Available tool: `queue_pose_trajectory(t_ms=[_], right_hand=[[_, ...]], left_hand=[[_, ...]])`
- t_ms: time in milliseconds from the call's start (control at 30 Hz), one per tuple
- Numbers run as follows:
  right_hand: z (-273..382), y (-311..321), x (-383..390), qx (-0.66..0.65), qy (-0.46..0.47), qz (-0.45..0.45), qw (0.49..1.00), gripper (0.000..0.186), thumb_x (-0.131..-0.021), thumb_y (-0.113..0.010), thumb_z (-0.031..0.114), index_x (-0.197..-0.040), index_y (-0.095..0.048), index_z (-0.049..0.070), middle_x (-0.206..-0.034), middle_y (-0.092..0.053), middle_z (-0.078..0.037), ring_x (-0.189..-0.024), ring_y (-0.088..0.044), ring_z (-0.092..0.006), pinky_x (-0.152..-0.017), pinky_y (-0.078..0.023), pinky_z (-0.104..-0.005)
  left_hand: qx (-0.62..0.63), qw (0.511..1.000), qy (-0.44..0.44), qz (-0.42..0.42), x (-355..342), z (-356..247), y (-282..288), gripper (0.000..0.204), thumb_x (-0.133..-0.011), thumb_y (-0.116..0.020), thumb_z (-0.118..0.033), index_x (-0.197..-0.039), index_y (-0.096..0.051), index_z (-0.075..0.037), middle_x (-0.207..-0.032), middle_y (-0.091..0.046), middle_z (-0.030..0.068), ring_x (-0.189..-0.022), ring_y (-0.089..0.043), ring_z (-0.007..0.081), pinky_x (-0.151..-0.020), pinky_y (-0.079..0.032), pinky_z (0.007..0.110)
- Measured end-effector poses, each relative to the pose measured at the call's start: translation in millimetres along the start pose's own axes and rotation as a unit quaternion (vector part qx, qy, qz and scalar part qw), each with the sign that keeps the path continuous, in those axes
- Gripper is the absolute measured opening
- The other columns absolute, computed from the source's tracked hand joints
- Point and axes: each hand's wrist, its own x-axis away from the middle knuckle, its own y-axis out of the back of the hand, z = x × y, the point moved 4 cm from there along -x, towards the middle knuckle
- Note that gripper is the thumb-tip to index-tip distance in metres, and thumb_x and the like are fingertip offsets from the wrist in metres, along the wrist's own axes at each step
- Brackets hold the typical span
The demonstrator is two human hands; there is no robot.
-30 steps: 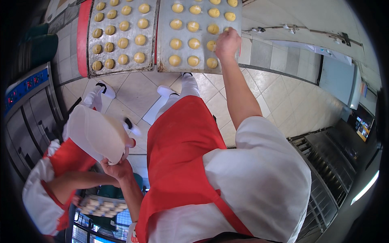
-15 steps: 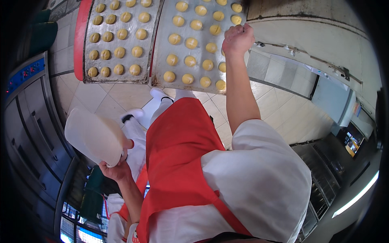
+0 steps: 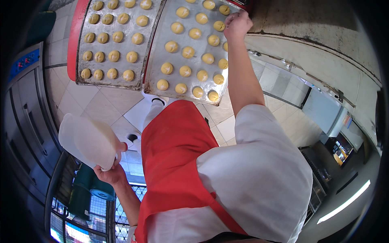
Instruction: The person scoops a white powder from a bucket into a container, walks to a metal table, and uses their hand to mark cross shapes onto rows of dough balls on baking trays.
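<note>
My right hand (image 3: 237, 23) is closed in a fist on the far right edge of a metal baking tray (image 3: 156, 67) that carries rows of round yellow dough pieces (image 3: 185, 52). A second tray of the same kind (image 3: 109, 83) lies beside it on the left, resting on a red frame (image 3: 73, 36). My left hand (image 3: 108, 173) is held low at my side. It grips a white plastic jug (image 3: 87, 139) with a small red cap, tilted to the left. My red apron (image 3: 174, 162) and white sleeve fill the middle of the view.
A grey oven (image 3: 24, 109) with a blue control panel (image 3: 24, 62) stands at the left. Light floor tiles (image 3: 101, 107) show under the trays. A steel counter (image 3: 320, 109) and dark equipment are at the right. A green and blue container (image 3: 89, 186) sits near my left hand.
A person in white and red at the lower left has gone out of view. The trays now lie closer and lower in the picture. My right hand stays on the tray edge.
</note>
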Motion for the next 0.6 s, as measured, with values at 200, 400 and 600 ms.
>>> queue_pose_trajectory(t_ms=[200, 400, 600], right_hand=[[3, 3, -40, -0.089, 0.016, 0.002, 0.996, 0.024, -0.088, -0.05, 0.015, -0.067, -0.041, 0.01, -0.055, -0.041, -0.001, -0.041, -0.036, -0.0139, -0.038, -0.027, -0.03], [-16, -18, -71, -0.15, 0.028, -0.082, 0.985, 0.021, -0.088, -0.05, 0.017, -0.069, -0.041, 0.012, -0.066, -0.046, 0.001, -0.061, -0.047, -0.0162, -0.051, -0.035, -0.0305], [40, 8, -74, -0.015, 0.053, 0.029, 0.998, 0.029, -0.091, -0.049, 0.019, -0.065, -0.042, 0.009, -0.066, -0.043, 0.003, -0.06, -0.047, -0.0139, -0.053, -0.036, -0.0271]], left_hand=[[-0.014, 0.999, -0.009, -0.038, 10, -1, -13, 0.019, -0.095, -0.047, -0.016, -0.091, -0.06, -0.003, -0.087, -0.066, 0.0098, -0.065, -0.062, 0.0187, -0.057, -0.048, 0.029], [0.002, 1.0, 0.007, -0.016, -1, 3, -13, 0.015, -0.096, -0.048, -0.017, -0.093, -0.058, -0.006, -0.087, -0.065, 0.0105, -0.064, -0.061, 0.0199, -0.055, -0.047, 0.027], [-0.026, 0.996, -0.013, -0.082, 4, 5, -10, 0.012, -0.097, -0.049, -0.015, -0.095, -0.057, -0.006, -0.092, -0.064, 0.0104, -0.068, -0.061, 0.0201, -0.054, -0.046, 0.026]])
